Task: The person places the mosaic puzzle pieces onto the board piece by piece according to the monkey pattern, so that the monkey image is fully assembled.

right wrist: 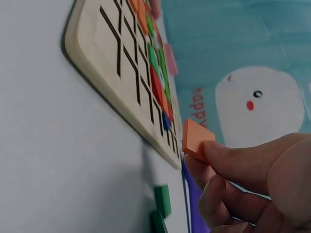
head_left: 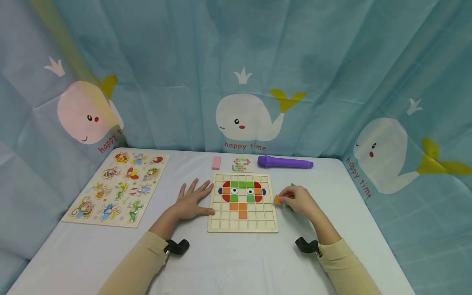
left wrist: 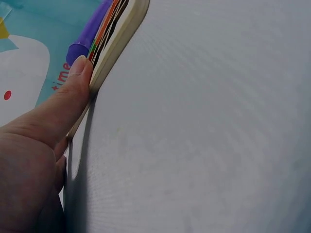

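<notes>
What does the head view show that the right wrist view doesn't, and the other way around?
Only the head view: the large pale wooden board with cartoon bugs and the small white picture card.
Only the right wrist view: a clear side edge of the flat orange tile.
Both: that tile pinched in the right hand, the square wooden grid board and the purple microphone-shaped object.

Free tabletop point(head_left: 243, 262) between sleeves point(head_left: 138, 262), board point(head_left: 225, 224) beyond

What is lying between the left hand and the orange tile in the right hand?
In the head view, the wooden grid board with its coloured pieces lies between the left hand and the orange tile, which the right hand pinches.
</notes>
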`<state>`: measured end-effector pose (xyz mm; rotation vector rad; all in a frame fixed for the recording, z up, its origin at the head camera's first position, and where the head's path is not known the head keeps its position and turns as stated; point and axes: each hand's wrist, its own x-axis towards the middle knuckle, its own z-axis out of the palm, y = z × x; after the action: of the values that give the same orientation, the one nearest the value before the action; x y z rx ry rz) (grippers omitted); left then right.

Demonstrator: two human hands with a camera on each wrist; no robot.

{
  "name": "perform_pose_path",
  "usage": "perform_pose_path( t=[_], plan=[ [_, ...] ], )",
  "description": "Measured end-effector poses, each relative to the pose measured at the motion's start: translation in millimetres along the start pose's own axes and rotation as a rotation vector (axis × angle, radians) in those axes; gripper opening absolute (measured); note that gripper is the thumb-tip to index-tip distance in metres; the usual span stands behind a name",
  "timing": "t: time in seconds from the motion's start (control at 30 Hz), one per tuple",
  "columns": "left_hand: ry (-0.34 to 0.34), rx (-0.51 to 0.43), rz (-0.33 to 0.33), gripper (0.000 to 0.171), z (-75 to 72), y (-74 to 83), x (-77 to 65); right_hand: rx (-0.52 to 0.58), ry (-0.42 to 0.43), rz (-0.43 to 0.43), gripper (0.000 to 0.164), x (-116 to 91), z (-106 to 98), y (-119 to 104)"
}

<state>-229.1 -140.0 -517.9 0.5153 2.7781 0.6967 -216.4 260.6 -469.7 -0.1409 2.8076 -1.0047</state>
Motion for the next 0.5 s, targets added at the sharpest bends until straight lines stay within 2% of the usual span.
perform_pose_path(
  t=[0.2, 0.5],
  plan=[
    [-0.001, -0.002, -0.001, 0.109, 0.1, -1.1, 1.6, 0.035, -0.015, -0.036, 0.006, 0, 17, -17],
    [-0.007, 0.007, -0.011, 0.111, 1.3, -2.3, 1.9, 0.061, -0.074, -0.090, 0.009, -1, 43, -41]
  ],
)
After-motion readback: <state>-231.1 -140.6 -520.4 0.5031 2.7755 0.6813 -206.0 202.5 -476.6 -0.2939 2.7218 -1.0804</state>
